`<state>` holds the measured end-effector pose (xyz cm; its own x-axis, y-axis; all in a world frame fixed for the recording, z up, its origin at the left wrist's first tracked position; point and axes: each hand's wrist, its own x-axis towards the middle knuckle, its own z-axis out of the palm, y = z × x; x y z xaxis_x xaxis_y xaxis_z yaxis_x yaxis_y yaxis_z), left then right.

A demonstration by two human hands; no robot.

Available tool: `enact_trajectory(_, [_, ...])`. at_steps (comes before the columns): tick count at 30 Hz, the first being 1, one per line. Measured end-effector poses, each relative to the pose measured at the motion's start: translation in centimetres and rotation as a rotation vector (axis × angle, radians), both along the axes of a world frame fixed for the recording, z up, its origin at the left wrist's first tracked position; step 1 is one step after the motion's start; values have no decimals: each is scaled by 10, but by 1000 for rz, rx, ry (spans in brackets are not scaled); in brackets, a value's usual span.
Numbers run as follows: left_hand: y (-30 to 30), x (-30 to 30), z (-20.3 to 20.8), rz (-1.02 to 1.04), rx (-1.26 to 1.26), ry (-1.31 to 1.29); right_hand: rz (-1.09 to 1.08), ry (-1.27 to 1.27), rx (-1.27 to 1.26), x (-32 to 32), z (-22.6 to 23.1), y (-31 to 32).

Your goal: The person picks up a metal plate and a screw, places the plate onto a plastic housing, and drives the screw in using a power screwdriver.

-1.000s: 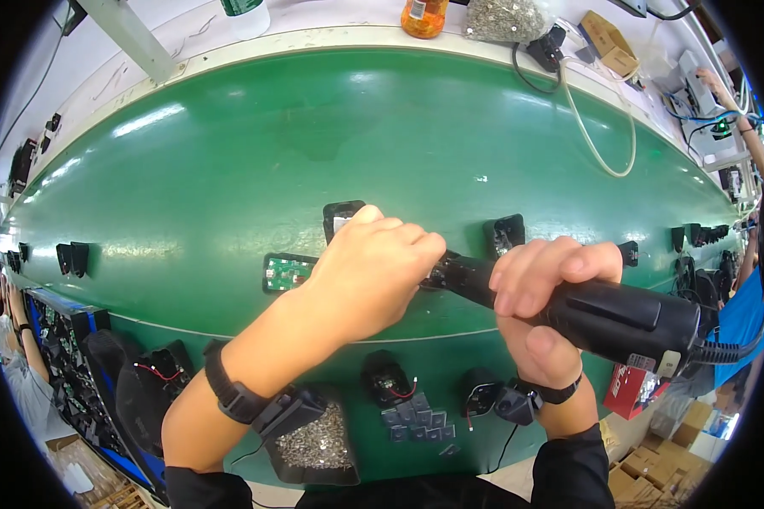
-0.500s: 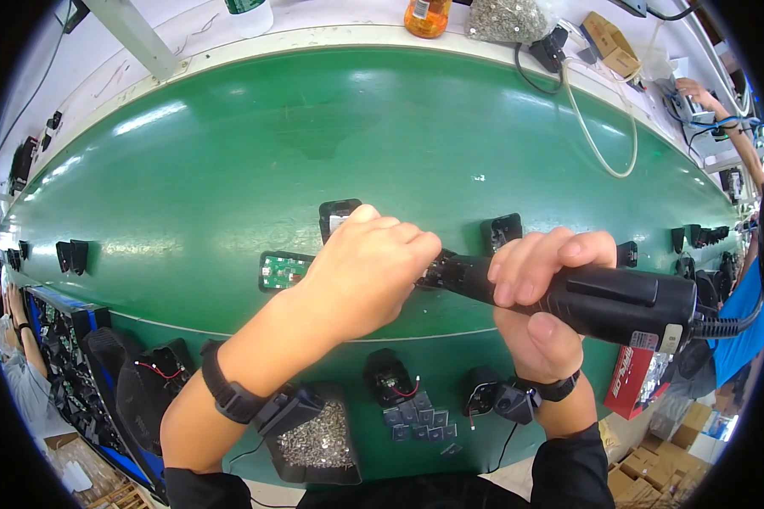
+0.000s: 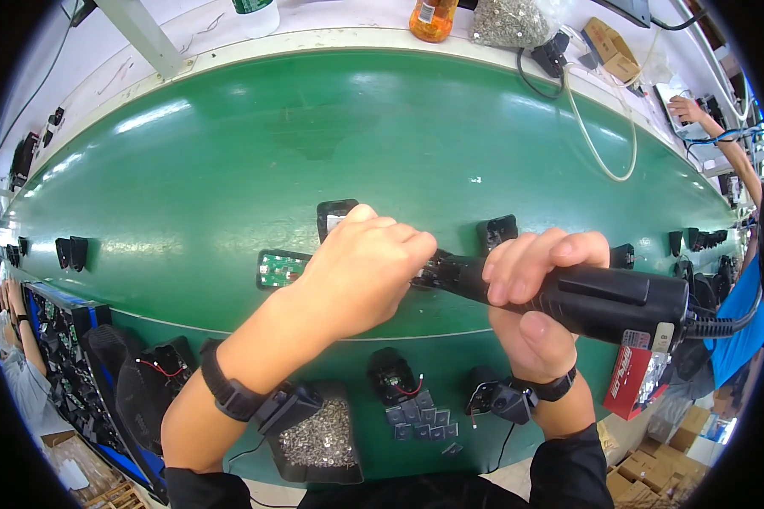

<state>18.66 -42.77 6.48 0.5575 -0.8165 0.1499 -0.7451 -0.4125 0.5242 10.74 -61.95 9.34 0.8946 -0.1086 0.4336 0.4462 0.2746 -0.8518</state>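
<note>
My right hand wraps round a black electric screwdriver, which lies nearly level with its narrow end pointing left and its cord at the right. Closed at that narrow end, my left hand covers the tip and whatever it grips. Dark parts show just past its knuckles. A black housing with a green circuit board sits left of my left hand, partly behind the wrist. Behind the knuckles stands another black housing, and a third black housing lies beyond the screwdriver.
Near me are a bin of small metal parts, a black housing with red wires and several small dark square pieces. A red box stands at right. A pale cable loops over the green table. Another person's hand is far right.
Both hands and the screwdriver have shifted very slightly left, with their grips unchanged. The other person's hand at far right has moved down and left.
</note>
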Motion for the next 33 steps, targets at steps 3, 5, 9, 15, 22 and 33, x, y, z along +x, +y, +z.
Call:
enact_trajectory(3, [-1,0,-2,2,-46,-18,3,1,3,0,1,0])
enact_trajectory(5, [-1,0,-1,6,-95,-41,-10,14,15,0,2,2])
enact_trajectory(9, [2,2,1,-2,-76,-24,22,-29,28,4,0,-1])
enact_trajectory(15, [10,1,1,1,-43,-15,22,-44,33,5,0,9])
enact_trajectory(22, [18,-1,3,3,-68,-37,22,-38,43,4,2,18])
enact_trajectory(33, [27,-3,4,12,-81,-41,-5,-40,73,3,0,29])
